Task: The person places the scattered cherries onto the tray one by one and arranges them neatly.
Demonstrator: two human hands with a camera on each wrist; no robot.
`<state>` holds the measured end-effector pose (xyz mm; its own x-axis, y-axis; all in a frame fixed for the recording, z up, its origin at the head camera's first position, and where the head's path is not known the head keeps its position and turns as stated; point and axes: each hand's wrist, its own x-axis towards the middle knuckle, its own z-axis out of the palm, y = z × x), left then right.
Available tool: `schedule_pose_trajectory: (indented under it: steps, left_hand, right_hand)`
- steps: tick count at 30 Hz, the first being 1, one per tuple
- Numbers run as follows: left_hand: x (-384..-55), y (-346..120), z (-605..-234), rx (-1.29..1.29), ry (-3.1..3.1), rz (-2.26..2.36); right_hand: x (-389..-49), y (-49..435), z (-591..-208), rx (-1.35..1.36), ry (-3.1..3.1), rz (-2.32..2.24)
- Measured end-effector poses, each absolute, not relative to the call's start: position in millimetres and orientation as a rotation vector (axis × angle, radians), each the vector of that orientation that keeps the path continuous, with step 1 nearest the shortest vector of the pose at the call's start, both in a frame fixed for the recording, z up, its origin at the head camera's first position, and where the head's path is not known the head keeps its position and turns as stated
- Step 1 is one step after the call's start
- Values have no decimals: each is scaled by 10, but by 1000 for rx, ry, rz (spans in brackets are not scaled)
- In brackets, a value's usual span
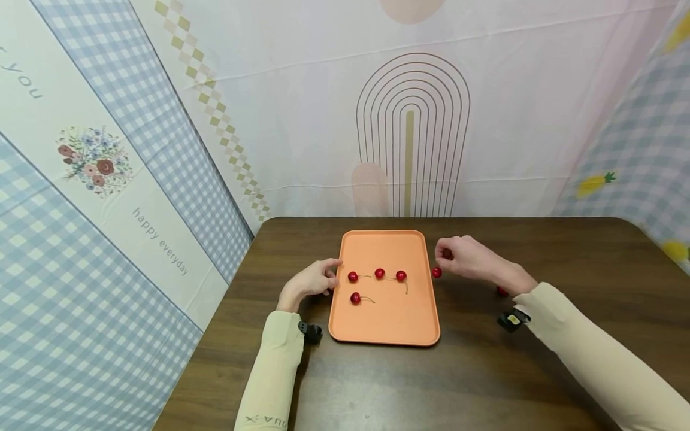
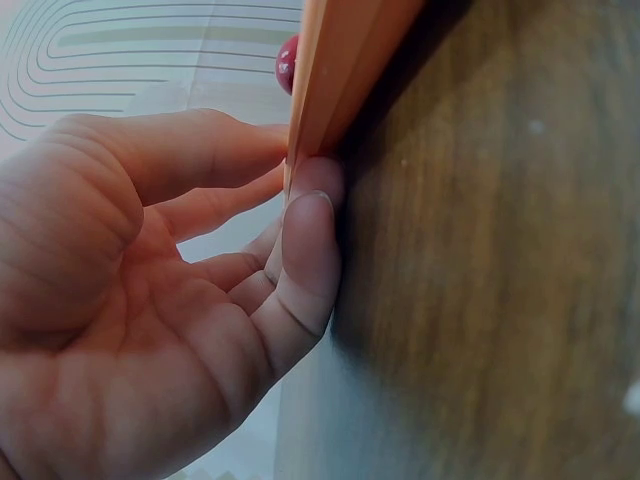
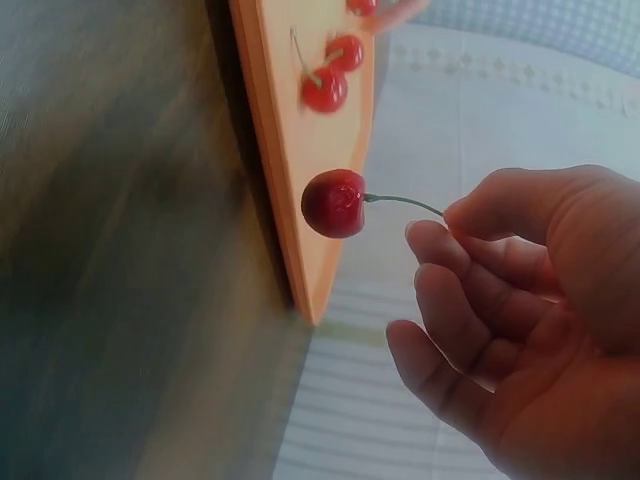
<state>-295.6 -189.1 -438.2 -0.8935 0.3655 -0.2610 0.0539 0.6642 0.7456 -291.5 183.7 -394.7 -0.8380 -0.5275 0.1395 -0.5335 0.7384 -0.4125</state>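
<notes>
An orange tray (image 1: 385,323) lies on the table with several red cherries on it, one of them a stemmed cherry (image 1: 355,298) at the lower left. At the tray's left rim is my left hand (image 1: 312,279), its thumb and fingertips gripping the edge. My right hand (image 1: 466,256) is just beyond the right rim. Between thumb and forefinger it pinches the thin green stem (image 3: 405,201) of a cherry (image 3: 335,204), which hangs in the air beside the tray's edge.
Another red cherry (image 1: 502,291) is on the brown wooden table (image 1: 345,383), partly hidden by the right wrist. A patterned cloth (image 1: 302,120) hangs behind the table, and a checked cloth (image 1: 108,287) at the left.
</notes>
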Motion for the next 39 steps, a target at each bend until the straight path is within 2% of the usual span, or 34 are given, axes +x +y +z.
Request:
schedule_pose_trajectory:
  steps: [17, 23, 39]
  left_hand:
    - [-2948, -1899, -4386, 305, 2474, 1117]
    - [-2958, -1894, -4391, 306, 2473, 1122]
    - [-2960, -1905, -4391, 313, 2482, 1119]
  right_hand:
    - [-2762, 1228, -4005, 1086, -2852, 810]
    - [-2760, 1097, -4045, 1212, -2841, 860]
    - [-2720, 891, -4165, 1290, -2819, 892]
